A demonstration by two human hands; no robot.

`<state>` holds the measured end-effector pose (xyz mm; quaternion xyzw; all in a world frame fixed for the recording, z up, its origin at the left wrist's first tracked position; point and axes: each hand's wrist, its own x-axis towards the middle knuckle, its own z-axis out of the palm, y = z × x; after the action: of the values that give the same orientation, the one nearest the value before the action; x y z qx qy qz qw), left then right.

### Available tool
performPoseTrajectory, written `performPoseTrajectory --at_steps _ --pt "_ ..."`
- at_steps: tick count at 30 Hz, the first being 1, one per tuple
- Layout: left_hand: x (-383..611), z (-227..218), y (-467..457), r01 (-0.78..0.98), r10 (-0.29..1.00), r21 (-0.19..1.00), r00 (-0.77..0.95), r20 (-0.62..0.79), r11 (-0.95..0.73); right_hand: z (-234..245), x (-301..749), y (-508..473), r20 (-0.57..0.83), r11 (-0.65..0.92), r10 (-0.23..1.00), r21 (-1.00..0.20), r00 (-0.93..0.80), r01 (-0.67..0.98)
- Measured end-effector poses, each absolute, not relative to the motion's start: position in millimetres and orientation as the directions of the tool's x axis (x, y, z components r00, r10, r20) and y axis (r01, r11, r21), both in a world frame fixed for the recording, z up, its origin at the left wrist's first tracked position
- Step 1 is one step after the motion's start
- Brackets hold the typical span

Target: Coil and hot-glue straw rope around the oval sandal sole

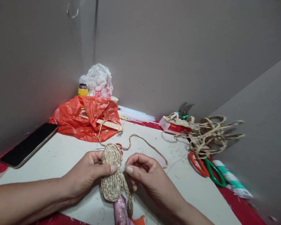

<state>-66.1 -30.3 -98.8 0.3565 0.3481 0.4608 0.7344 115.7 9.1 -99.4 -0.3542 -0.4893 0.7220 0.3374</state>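
Observation:
A coiled, stitched piece of braided straw cord (pixel 111 172), shaped like a figure eight, is upright in my left hand (pixel 91 172). The left thumb presses on its front and the fingers go behind it. My right hand (pixel 147 175) is just right of the piece, thumb and forefinger pinched together; whatever they hold is too small to make out. One loose cord end (pixel 128 197) hangs down beside the piece, while a longer cord (pixel 152 145) curves over the table behind. Below the piece lies a pink object (pixel 120 211), partly hidden. A metal tip and red parts show behind it.
On the left are a black phone (pixel 30 143) and a red plastic bag (pixel 84 115) with wooden sticks (pixel 109 125). To the right lie a bundle of straw cord (pixel 208 137), scissors with orange and green handles (pixel 207 168) and a green-white roll (pixel 233 178). Grey walls enclose the white tabletop (pixel 84 150).

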Motion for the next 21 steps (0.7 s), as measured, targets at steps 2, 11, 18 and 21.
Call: performPoseTrajectory --at_steps 2,11,18,21 --pt "-67 -99 -29 -0.412 0.928 0.855 0.321 -0.189 0.316 -94 120 11 -0.179 -0.266 0.852 -0.957 -0.492 -0.112" --pt "-68 -106 -31 -0.384 0.919 0.869 0.353 -0.175 0.313 -90 110 9 -0.267 -0.296 0.847 -0.955 -0.459 0.010" --pt "-65 -103 -29 -0.418 0.906 0.850 0.398 -0.147 0.321 -91 106 6 -0.320 -0.338 0.832 -0.940 -0.453 0.043" --pt "-63 -103 -30 -0.422 0.902 0.846 0.407 -0.145 0.327 -90 106 6 -0.329 -0.352 0.825 -0.935 -0.459 0.037"
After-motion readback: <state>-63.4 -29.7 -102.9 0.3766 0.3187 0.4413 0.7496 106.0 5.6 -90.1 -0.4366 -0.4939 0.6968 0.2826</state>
